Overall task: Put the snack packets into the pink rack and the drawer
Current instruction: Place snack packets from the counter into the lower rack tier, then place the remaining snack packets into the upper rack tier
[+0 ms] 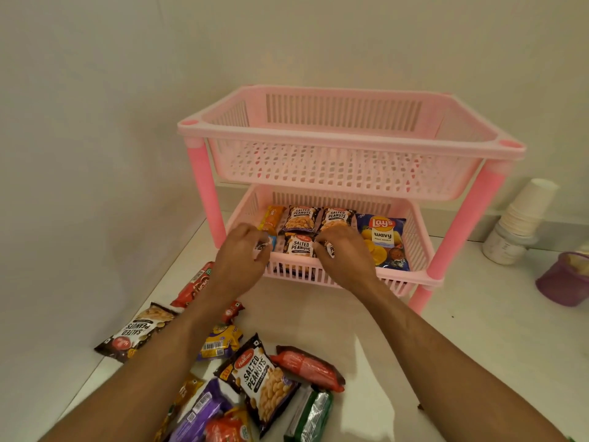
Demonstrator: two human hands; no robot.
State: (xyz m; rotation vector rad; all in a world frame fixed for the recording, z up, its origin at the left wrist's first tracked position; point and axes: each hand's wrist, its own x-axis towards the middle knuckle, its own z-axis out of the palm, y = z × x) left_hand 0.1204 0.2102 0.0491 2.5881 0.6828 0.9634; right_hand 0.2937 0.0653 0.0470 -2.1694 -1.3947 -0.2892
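Observation:
A two-tier pink rack stands against the wall; its top basket holds nothing. The lower basket holds an orange packet, several salted peanuts packets and a blue Lay's packet. My left hand reaches over the lower basket's front left rim and pinches a small packet. My right hand grips a peanuts packet inside the basket. Loose packets lie on the counter in front: salted peanuts, another peanuts packet, red, green, purple.
A stack of paper cups on a white jar stands right of the rack, with a purple container beside it. Walls close in at the left and behind. The white counter runs on to the right.

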